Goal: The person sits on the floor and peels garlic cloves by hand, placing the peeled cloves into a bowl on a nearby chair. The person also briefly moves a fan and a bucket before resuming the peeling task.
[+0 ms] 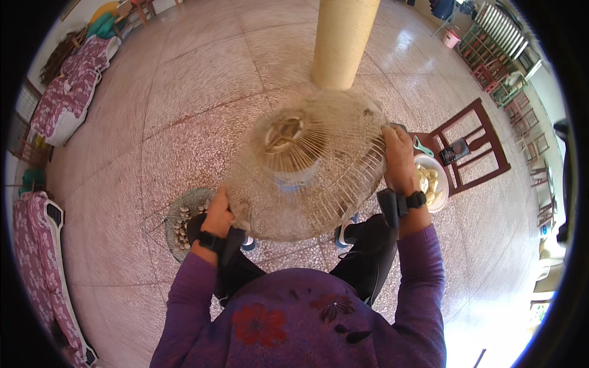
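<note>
A worn conical straw hat (313,184), its fibres frayed and partly see-through, is held up in front of me. My left hand (220,212) grips its lower left edge; my right hand (398,154) grips the right edge. Blue and white shows faintly through the hat's weave. By my left knee, a mesh basket (177,223) holds several small, brownish-white pieces that I cannot identify. At my right wrist, a white bowl (444,184) of pale yellow pieces sits on a wooden chair, with a green-handled peeler (422,146) and a phone (454,152) close by.
A yellow pillar (343,50) stands beyond the hat. The dark red wooden chair (499,152) is at my right. Floral-covered sofas (73,92) line the left side. Stools and racks (494,69) stand along the right wall, with a pink bucket (451,37) near them.
</note>
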The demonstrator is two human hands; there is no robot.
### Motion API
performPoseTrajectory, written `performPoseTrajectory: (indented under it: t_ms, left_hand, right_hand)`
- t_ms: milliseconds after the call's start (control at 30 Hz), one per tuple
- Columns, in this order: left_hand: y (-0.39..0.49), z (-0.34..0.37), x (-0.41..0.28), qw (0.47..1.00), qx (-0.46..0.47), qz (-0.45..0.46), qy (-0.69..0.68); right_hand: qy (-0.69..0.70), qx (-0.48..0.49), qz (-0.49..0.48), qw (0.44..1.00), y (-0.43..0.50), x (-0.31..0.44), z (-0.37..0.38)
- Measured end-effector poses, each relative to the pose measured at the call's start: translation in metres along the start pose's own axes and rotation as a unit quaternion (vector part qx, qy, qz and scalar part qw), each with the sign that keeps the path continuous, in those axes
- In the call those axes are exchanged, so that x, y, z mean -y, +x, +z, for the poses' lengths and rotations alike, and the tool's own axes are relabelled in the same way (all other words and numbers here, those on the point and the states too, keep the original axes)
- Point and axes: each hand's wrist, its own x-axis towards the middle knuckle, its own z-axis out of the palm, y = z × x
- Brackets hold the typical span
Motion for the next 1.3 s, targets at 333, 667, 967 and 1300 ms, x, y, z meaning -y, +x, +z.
performPoseTrajectory:
  t_ms: [333,667,967,1300]
  left_hand:
    - [-0.106,0.069,-0.141,0.898,-0.032,0.427,0.098]
    - [0.036,0.048,-0.081,0.893,-0.172,0.395,0.127]
    - [0.038,0.070,-0.110,0.910,-0.095,0.395,0.078]
    - [0.025,0.059,-0.152,0.905,-0.085,0.411,0.066]
  right_hand:
    - [0.302,-0.008,-0.073,0.950,-0.009,0.118,-0.027]
    - [-0.311,-0.052,-0.083,0.945,-0.005,-0.066,0.044]
    - [-0.090,-0.069,-0.026,0.993,0.006,-0.091,-0.005]
    - [-0.288,-0.248,-0.290,0.878,-0.001,-0.067,0.010]
